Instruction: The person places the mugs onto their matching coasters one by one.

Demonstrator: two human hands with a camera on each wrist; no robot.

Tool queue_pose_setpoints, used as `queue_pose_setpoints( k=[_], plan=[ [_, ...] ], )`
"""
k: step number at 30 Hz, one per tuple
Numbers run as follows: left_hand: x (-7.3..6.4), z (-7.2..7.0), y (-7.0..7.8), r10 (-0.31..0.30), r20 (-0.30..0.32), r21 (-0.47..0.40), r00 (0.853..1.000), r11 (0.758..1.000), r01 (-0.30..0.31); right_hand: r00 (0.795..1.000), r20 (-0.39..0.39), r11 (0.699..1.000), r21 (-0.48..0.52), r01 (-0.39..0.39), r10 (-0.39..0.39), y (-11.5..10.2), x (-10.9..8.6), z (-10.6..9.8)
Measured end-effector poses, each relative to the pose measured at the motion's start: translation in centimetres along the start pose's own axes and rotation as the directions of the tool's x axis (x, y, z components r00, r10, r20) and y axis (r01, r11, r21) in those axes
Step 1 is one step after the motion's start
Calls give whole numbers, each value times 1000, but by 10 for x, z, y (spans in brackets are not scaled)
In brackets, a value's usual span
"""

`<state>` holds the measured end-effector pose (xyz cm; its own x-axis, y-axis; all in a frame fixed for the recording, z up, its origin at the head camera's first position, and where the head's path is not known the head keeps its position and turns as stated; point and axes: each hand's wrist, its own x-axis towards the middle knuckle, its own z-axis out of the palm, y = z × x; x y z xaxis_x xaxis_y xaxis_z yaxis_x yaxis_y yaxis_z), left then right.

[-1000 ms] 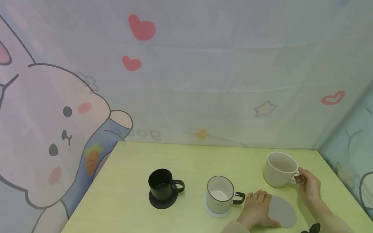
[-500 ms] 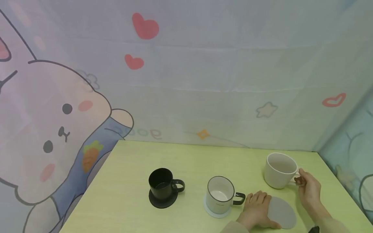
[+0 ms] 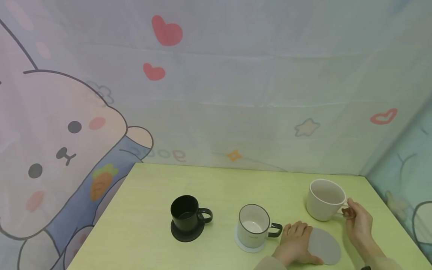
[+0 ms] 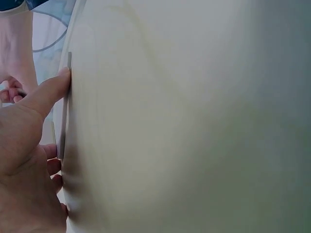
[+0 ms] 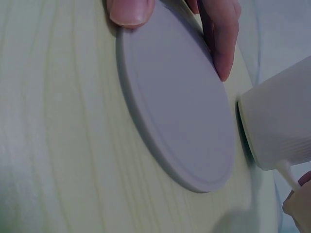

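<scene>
In the head view, my left hand (image 3: 295, 242) spans a round grey coaster (image 3: 324, 246) lying on the table, holding it by its edges between thumb and fingers. The right wrist view shows that thumb (image 5: 132, 10) at one rim of the coaster (image 5: 182, 97) and a finger at the opposite rim. Just beyond the coaster stands a wide white cup (image 3: 323, 210). Its handle, on the right side, is gripped by my right hand (image 3: 361, 223), whose fingers partly cover it. The cup looks upright, low over the tabletop.
Left of my hands, a white mug (image 3: 253, 236) with a dark rim and black handle stands on a pale coaster (image 3: 241, 245). Farther left a black mug (image 3: 183, 221) sits on a black coaster (image 3: 186, 237). A printed cloth (image 3: 236, 93) hangs behind the yellow-green table (image 3: 152, 180).
The white cup and my right hand have shifted slightly toward me and to the right. My left hand stays on the coaster. The head view has moved a little.
</scene>
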<state>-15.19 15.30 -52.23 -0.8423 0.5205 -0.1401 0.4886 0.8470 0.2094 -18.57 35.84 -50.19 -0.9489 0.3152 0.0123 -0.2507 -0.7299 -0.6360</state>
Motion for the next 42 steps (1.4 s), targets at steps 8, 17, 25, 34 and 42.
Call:
queue_pose_setpoints(
  k=[8,17,25,34,42],
  plan=[
    [0,-1,0,10,5,-5,1000,1000,-10,1000,25,999,37,10,-11,-2,-6,-6],
    [6,3,0,16,-2,-18,1000,1000,-16,999,39,998,66,16,-19,-8,-9,-6],
    [13,11,-1,19,-32,-11,999,1000,-20,999,52,994,106,9,-14,-11,-11,-8],
    [5,1,-1,9,-1,-9,1000,1000,-9,997,82,994,113,-7,-3,-13,-18,-9],
    [4,2,-1,6,4,-19,1000,1000,-5,993,114,990,143,-11,-6,-14,-27,-12]
  ],
)
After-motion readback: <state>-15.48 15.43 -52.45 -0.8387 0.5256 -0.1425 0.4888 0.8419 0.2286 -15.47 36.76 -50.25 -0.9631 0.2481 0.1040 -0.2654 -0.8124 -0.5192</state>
